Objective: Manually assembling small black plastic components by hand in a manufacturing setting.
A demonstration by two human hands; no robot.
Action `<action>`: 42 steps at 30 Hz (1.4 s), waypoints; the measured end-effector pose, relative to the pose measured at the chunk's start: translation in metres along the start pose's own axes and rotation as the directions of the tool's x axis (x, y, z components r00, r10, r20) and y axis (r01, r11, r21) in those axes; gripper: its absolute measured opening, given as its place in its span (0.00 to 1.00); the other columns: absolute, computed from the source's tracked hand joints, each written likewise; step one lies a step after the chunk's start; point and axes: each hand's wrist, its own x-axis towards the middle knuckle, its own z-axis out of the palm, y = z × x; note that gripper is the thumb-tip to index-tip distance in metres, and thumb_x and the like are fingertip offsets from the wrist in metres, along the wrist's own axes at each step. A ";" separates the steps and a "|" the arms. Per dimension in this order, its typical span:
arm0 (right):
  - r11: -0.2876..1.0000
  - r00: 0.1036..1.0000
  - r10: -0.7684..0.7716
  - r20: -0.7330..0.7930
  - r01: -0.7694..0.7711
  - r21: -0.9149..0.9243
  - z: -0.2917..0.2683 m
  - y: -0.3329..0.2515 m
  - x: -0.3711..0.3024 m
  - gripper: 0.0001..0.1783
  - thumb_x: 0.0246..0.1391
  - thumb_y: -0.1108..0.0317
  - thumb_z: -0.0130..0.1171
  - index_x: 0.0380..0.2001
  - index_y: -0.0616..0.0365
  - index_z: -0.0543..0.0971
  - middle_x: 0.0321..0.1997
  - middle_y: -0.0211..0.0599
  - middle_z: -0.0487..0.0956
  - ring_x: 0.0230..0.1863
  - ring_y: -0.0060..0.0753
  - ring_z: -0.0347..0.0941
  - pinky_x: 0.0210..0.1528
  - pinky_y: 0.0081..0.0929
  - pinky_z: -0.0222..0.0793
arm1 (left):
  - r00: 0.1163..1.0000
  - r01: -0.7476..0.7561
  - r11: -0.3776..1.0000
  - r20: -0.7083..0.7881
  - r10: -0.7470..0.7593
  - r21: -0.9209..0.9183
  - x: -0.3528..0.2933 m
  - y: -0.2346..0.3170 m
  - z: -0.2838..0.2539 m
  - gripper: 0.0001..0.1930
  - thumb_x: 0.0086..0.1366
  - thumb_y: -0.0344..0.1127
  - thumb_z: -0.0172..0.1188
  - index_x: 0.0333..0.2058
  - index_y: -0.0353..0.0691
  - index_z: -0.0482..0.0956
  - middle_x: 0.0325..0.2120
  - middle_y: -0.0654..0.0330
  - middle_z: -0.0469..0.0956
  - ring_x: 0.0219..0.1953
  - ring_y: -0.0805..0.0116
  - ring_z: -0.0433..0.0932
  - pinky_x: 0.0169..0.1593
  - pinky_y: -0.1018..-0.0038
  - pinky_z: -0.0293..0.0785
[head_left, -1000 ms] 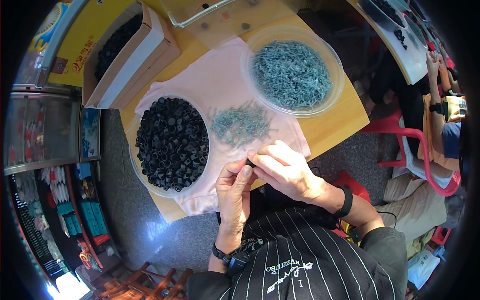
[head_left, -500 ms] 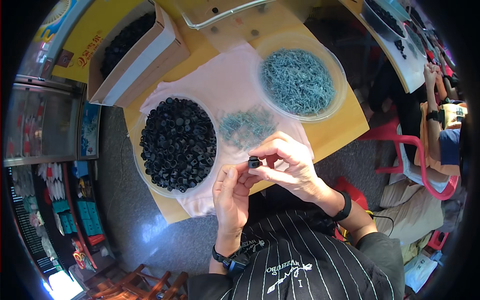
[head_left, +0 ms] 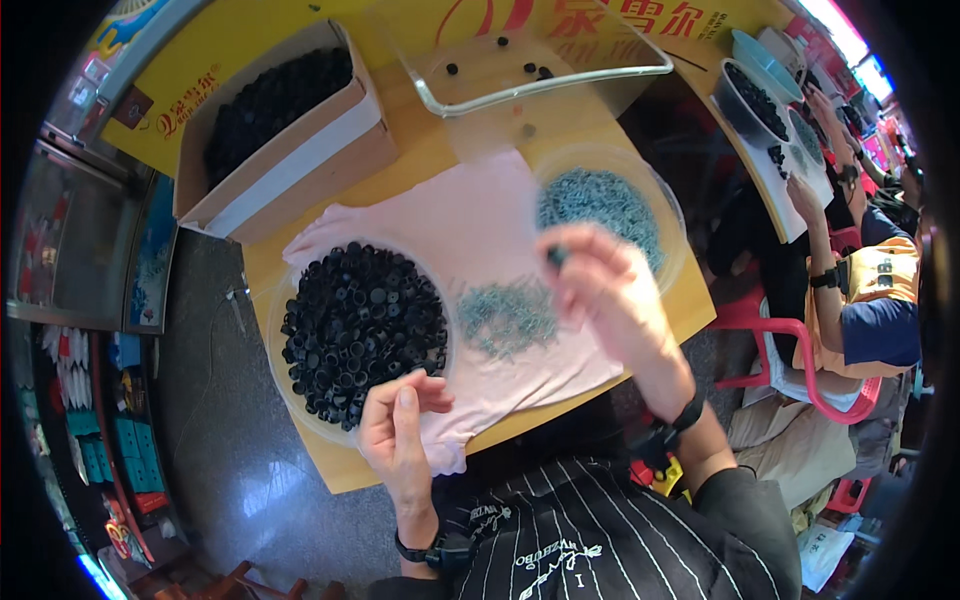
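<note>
Between the thumb and fingertips of my right hand [head_left: 610, 295], which is blurred by motion, is a small black cord lock [head_left: 557, 256]. That hand is in front of the round tub of small metal pieces [head_left: 600, 205], probably springs, and above the pink cloth [head_left: 440, 215]. My left hand [head_left: 400, 425] hovers at the near rim of the round tub of black plastic cup-shaped parts [head_left: 365, 320]. Its fingers are loosely curled and apart, with nothing seen in them. A loose pile of the metal pieces [head_left: 508, 318] lies on the cloth between the tubs.
A cardboard box [head_left: 300, 165] of black parts stands at the far left. A clear plastic bin [head_left: 540, 80] with a few black pieces stands at the far edge. To the right are a red plastic chair [head_left: 800, 335] and people at another table [head_left: 800, 190].
My hands have come apart. The right has moved up and right with the cord lock, and the left has moved left and down, letting go of it. My view has shifted.
</note>
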 end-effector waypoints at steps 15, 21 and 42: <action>0.030 0.602 -0.797 0.058 0.136 -0.990 -0.034 -0.064 0.173 0.22 0.50 0.62 0.64 0.46 0.65 0.77 0.35 0.42 0.79 0.36 0.33 0.76 0.41 0.28 0.71 | 0.917 -0.394 0.503 0.293 0.271 0.769 0.029 0.008 -0.016 0.08 0.54 0.25 0.65 0.35 0.37 0.82 0.30 0.60 0.77 0.34 0.63 0.74 0.37 0.70 0.72; 0.369 0.763 -0.643 0.063 0.381 -0.848 -0.003 -0.039 0.093 0.15 0.53 0.65 0.63 0.42 0.60 0.79 0.30 0.31 0.78 0.23 0.17 0.67 0.27 0.17 0.65 | 0.907 -0.417 0.425 0.340 0.248 0.803 0.033 0.013 -0.013 0.08 0.54 0.27 0.65 0.35 0.38 0.81 0.31 0.60 0.75 0.36 0.62 0.74 0.38 0.69 0.72; 0.740 0.958 -0.198 0.206 0.285 -0.609 0.026 0.081 -0.038 0.08 0.56 0.74 0.58 0.40 0.59 0.81 0.29 0.31 0.75 0.26 0.20 0.68 0.29 0.20 0.65 | 0.929 -0.338 0.427 0.225 0.293 0.839 0.045 -0.002 0.002 0.05 0.54 0.29 0.66 0.29 0.38 0.78 0.30 0.60 0.75 0.35 0.61 0.75 0.38 0.68 0.72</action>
